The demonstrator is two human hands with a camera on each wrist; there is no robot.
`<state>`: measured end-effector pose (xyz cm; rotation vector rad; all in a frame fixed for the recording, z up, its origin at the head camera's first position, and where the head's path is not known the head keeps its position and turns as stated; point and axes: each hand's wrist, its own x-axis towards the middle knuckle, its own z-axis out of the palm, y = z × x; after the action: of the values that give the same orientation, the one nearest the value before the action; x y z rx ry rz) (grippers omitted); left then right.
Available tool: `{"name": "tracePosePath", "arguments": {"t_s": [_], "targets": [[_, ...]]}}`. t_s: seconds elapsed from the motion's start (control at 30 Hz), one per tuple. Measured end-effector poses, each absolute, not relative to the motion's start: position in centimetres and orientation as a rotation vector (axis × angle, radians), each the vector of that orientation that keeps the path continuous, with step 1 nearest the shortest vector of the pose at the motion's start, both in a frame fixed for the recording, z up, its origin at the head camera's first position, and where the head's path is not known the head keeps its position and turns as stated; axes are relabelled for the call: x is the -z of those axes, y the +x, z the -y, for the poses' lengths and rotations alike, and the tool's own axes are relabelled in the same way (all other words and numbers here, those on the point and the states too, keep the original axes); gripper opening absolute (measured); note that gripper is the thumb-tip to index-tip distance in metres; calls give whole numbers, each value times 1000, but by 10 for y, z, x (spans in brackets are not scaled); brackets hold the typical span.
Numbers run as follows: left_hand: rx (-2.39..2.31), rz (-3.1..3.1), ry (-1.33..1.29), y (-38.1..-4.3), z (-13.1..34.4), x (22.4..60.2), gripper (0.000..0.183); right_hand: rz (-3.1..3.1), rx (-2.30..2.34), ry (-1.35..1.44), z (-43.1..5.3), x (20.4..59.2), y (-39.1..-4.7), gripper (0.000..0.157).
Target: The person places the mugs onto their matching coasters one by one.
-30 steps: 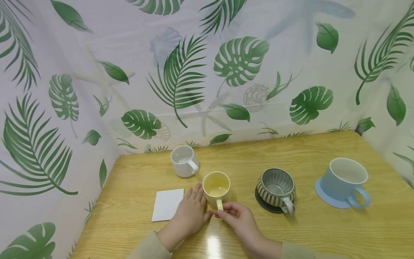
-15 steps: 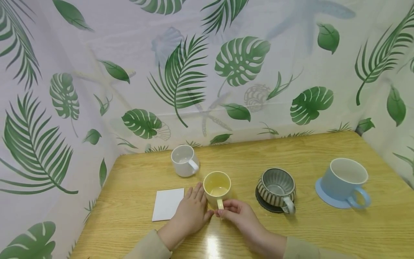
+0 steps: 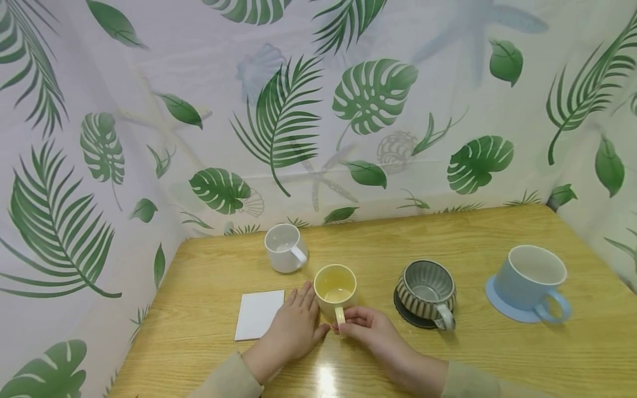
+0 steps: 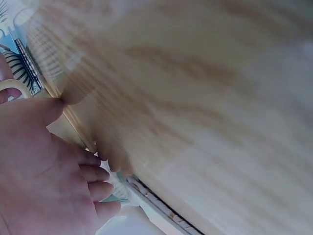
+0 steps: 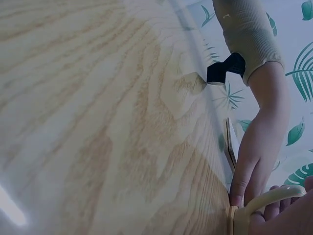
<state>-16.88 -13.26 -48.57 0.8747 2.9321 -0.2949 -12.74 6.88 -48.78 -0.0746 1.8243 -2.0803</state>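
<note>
A yellow mug stands upright on the table in the head view, its handle towards me. My right hand pinches that handle between thumb and fingers. My left hand lies palm down with straight fingers at the mug's left side, fingertips close against its wall. In the left wrist view the left hand shows its palm side, with the handle behind the thumb. The right wrist view has the handle near its lower right corner; a thin tan edge shows below the mug.
A white square coaster lies left of the left hand. A white mug stands behind it. To the right are a striped grey mug on a black coaster and a blue mug on a blue coaster.
Both hands and the yellow mug keep their places on the table. The right forearm has swung slightly to the right, and the whole head view has shifted a little.
</note>
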Motion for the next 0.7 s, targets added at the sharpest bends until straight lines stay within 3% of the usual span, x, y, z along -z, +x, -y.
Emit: {"name": "tracePosePath", "arguments": {"t_s": [0.7], "targets": [[299, -2913, 951, -172, 144, 488, 75, -1973, 1821, -398, -95, 471, -131, 45]]}}
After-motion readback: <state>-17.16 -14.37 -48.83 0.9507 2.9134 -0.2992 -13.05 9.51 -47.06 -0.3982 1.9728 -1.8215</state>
